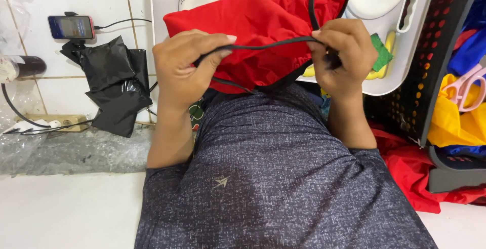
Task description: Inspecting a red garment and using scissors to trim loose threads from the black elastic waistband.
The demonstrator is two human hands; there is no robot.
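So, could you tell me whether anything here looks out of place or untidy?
Pink scissors lie loose on yellow cloth in the black basket, and red fabric spills onto the floor beneath it. Both hands pinch the red garment's black trim.

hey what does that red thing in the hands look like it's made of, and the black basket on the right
Red piece: thin woven or synthetic fabric, soft folds, slight sheen, with black cord edging pinched by both hands. Black basket: likely rigid moulded plastic, matte, walls pierced with rows of holes.

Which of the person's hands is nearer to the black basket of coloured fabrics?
Right. The right hand pinches the black cord beside the black basket at that edge of the view; the left hand grips the cord on the far side of the red fabric.
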